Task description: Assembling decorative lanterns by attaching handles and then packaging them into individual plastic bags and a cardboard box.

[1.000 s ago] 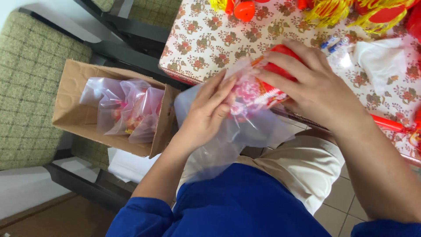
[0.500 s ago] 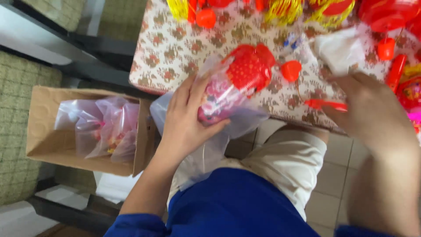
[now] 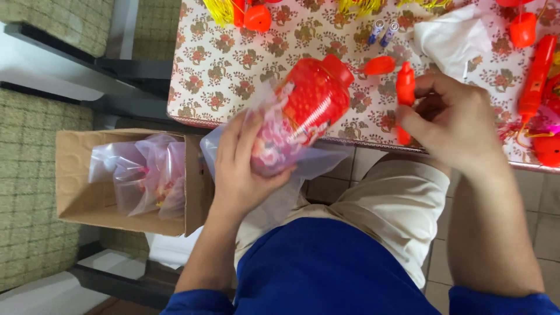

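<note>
Since half a second back, the right hand (image 3: pixel 452 119) has come in from the far edge of the view and now pinches a small red plastic stick (image 3: pixel 405 96) above the near edge of the worktop (image 3: pixel 221 64); I also see the whole view has drifted, so the cardboard box (image 3: pixel 76 192) sits further right in frame than it did. From my remote seat, the left hand (image 3: pixel 245 169) wraps its fingers (image 3: pixel 248 131) around the lower end of a red lantern (image 3: pixel 303 111) that is partly sleeved in a clear plastic bag (image 3: pixel 326 160). The lantern's long axis runs diagonally, its red cap pointing up and to the right, toward the stick. The stick stands roughly upright, just beside the lantern's cap but apart from it, with a small orange-red piece (image 3: pixel 379 65) lying on the floral cloth between them. The right hand is the nearer one to the cap end. The right fingers (image 3: pixel 417 122) are closed narrowly on the stick.

As for containers: the bag holds the lantern's lower part, its mouth loose around the body. The box, open-topped on a chair to the left, holds more clear bags (image 3: pixel 146 175) with coloured contents I cannot make out. White tissue (image 3: pixel 452 38) and two small batteries (image 3: pixel 383 32) lie further back.
</note>
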